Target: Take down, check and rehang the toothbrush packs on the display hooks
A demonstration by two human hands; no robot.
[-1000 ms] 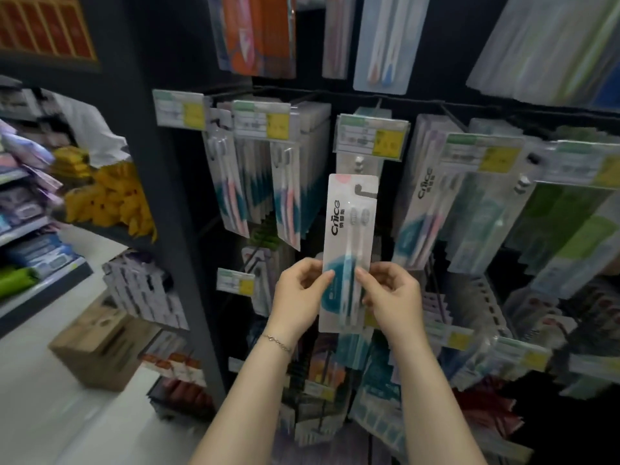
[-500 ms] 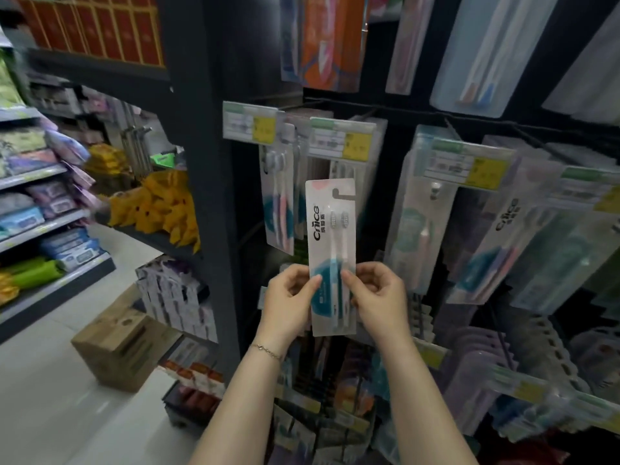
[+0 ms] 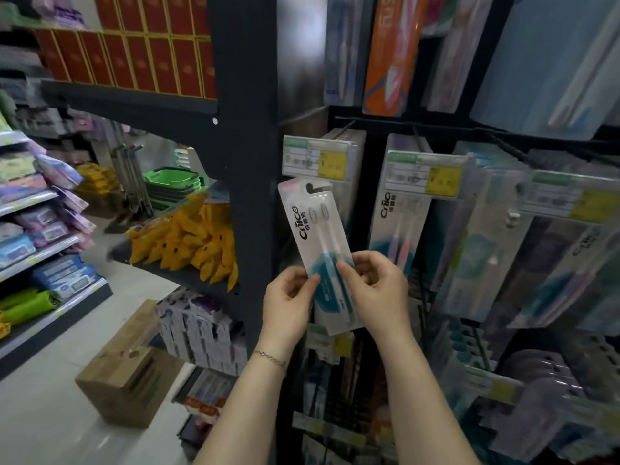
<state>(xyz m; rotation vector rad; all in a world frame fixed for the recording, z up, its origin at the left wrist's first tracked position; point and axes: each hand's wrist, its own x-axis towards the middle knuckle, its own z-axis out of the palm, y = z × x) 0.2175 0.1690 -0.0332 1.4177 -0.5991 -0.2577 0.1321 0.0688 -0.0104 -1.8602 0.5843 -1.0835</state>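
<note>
I hold one white and teal toothbrush pack (image 3: 313, 226) upright, tilted a little to the left, in front of the display. My left hand (image 3: 288, 305) pinches its lower left edge and my right hand (image 3: 375, 286) pinches its lower right edge. The pack's hang hole is just below the leftmost price tag (image 3: 315, 161), off any hook. Behind that tag more packs hang on the leftmost hook (image 3: 342, 129). A second row of similar packs (image 3: 399, 226) hangs to the right under another price tag (image 3: 426, 174).
A dark shelf post (image 3: 248, 162) stands just left of the pack. Yellow bags (image 3: 191, 239) lie on a shelf to the left, and a cardboard box (image 3: 131, 374) sits on the floor. More hanging packs (image 3: 536, 246) fill the right side.
My view has swung left along the display. Both hands have carried the pack leftward to the leftmost hook column, and the pack now tilts left.
</note>
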